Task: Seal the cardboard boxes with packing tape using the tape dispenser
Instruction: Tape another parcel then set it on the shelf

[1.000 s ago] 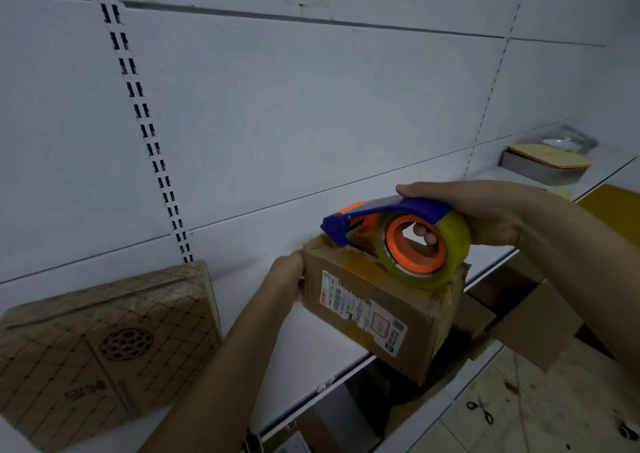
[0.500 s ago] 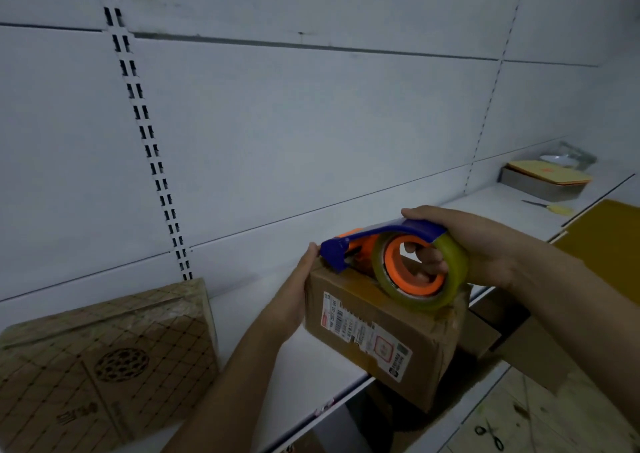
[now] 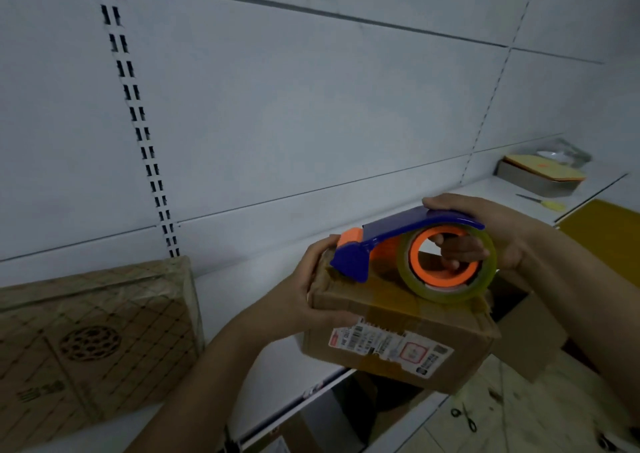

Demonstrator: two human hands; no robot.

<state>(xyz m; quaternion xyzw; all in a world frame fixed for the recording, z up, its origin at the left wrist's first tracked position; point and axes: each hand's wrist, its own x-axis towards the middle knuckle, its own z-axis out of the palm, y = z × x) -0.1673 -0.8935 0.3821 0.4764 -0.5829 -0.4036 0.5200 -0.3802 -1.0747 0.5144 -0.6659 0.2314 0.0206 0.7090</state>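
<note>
A small brown cardboard box with a white shipping label on its near side sits at the front edge of the white shelf. My left hand grips the box's left end, thumb on the near side. On the box top rests a blue and orange tape dispenser holding a roll of clear tape. My right hand grips the dispenser, palm over its blue handle and fingers through the orange core. The dispenser's nose sits at the box's far left top edge.
A larger patterned brown box lies on the shelf at the left. Far right on the shelf are a grey tray with yellow sheets and a yellow-handled tool. Below the shelf are open cartons and black scissors on the floor.
The dispenser's nose has slid left to the box's far left top edge. My left hand has closed further round the box's left end. The view has tilted down.
</note>
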